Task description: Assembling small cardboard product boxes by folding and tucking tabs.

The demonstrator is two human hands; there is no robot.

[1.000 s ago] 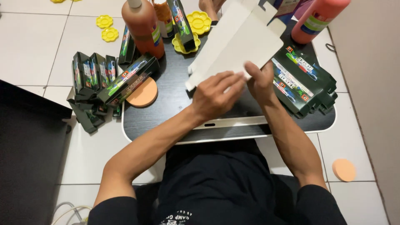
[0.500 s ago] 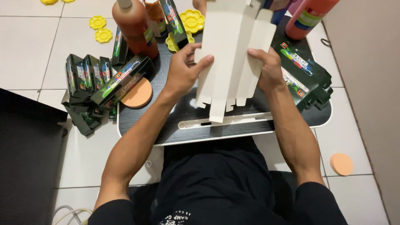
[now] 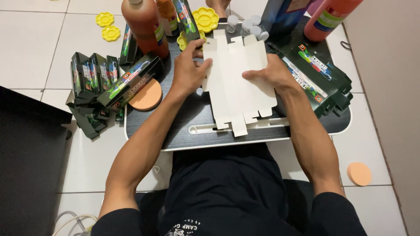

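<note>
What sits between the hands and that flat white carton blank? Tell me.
Nothing visible. The left hand grips the flat white carton blank at its left edge and the right hand at its right edge, holding it over the black tray table.

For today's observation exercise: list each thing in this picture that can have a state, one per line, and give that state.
Carton blank: unfolded flat, plain side up, held at both edges.
Left hand: gripping the blank's left edge.
Right hand: gripping its right edge.
Dark green boxes: folded up, standing and piled.
Flat green cartons: stacked unfolded.
Orange bottle: upright; cap out of view.
Lap tray: level across the lap.
</note>
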